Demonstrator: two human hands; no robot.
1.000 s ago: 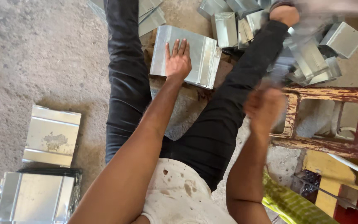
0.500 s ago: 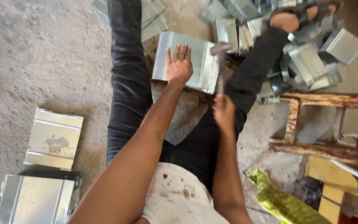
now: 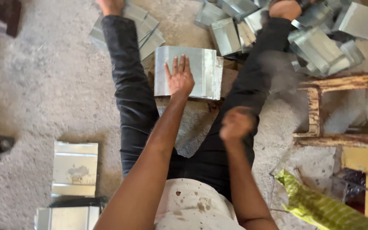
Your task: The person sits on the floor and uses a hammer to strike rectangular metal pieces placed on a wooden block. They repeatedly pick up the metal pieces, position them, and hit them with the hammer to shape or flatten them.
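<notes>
Metal sheet [image 3: 201,70] under flat left hand [image 3: 180,79]

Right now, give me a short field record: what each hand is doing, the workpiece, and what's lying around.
left hand: flat, fingers spread, pressing on the metal sheet
right hand: raised over the lap, motion-blurred; what it grips cannot be told
metal sheet: bent galvanised piece lying on a block between the legs
pile of bent pieces: heaped upper right
flat sheets: stacked on the floor, lower left
wooden frame: at right

Your flat sheet-metal panel [image 3: 201,70] was silvery grey, your trousers [image 3: 133,98] black, the lower-right crumpled bag [image 3: 320,204] yellow-green checked.
</notes>
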